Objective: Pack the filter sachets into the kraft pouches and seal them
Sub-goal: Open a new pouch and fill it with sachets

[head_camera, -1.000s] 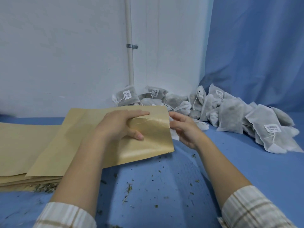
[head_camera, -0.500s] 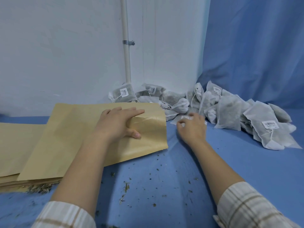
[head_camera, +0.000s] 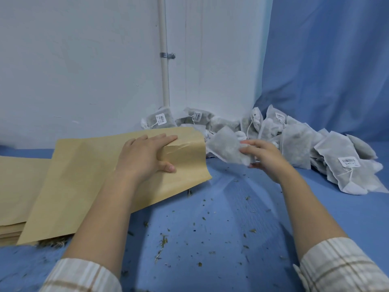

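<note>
The sachet (head_camera: 228,147) is a flat white filter bag with grey contents, held just above the table (head_camera: 210,218) a little right of centre. Its long axis runs from about 10 o'clock down to 4 o'clock, and the upper corner points toward the open mouth of the pouch (head_camera: 88,175). The right hand (head_camera: 263,157) pinches its lower right end between thumb and curled fingers. Half a second ago this hand was reaching into the pile with nothing lifted; now the sachet is clear of the heap and sits just beside the pouch edge.

The pouch lies on the table at 9 o'clock from the sachet, its long axis running from lower left to upper right, mouth toward 3 o'clock. The left hand (head_camera: 147,154) grips the mouth end, fingers spread over the top layer and the thumb tucked under it, so the paper buckles there. That hold looks the same as before.

Under the pouch, a stack of flat pouches (head_camera: 19,186) reaches to the left edge. The pile of sachets (head_camera: 328,148) spreads from 12 to 3 o'clock against the white wall (head_camera: 84,70) and blue curtain (head_camera: 326,60). Dry herb crumbs (head_camera: 162,243) dot the blue table between the forearms.
</note>
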A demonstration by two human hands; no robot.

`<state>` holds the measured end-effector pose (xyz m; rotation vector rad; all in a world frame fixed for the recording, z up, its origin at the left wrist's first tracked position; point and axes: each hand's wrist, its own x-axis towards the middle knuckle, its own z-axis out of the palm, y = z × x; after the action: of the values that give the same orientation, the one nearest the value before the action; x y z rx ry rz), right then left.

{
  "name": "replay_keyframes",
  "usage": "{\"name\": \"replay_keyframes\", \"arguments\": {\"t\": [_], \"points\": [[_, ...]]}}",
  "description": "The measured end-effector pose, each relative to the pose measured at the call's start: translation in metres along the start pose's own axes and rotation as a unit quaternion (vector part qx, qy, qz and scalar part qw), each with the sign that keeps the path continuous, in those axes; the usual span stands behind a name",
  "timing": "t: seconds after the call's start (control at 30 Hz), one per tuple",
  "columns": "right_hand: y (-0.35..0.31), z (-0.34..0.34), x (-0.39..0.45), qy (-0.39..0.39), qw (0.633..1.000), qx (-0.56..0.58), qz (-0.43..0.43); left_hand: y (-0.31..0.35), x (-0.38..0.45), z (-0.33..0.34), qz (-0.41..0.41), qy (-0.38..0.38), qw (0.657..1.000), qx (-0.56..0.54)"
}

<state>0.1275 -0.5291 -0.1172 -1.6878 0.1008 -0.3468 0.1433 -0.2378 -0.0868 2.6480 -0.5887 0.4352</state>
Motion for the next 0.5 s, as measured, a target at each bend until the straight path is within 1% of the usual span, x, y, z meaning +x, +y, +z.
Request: {"name": "replay_keyframes", "arguments": {"t": [0.07,0.13,0.2,0.3,0.37,0.43,0.5], "points": [[-0.007,0.001,-0.001,-0.079,0.996,0.051,0.003,0.001,-0.001,0.0,0.013,0.006,1.0,-0.02],[-0.01,0.009,-0.001,-0.145,0.986,0.08,0.007,0.004,-0.001,0.0,0.031,0.011,0.997,-0.065],[-0.01,0.024,-0.003,-0.189,0.979,0.072,0.02,0.008,-0.001,-0.001,0.055,0.008,0.993,-0.103],[-0.012,0.044,-0.005,-0.232,0.972,0.017,0.029,0.013,0.0,-0.002,0.081,-0.004,0.987,-0.139],[-0.017,0.054,-0.008,-0.22,0.975,-0.037,0.006,0.014,-0.001,-0.002,0.092,-0.015,0.986,-0.138],[-0.02,0.064,-0.009,-0.16,0.982,-0.1,-0.031,0.016,-0.001,-0.001,0.1,-0.035,0.985,-0.136],[-0.02,0.076,-0.007,-0.112,0.986,-0.123,-0.029,0.018,-0.001,0.0,0.103,-0.047,0.986,-0.12]]}}
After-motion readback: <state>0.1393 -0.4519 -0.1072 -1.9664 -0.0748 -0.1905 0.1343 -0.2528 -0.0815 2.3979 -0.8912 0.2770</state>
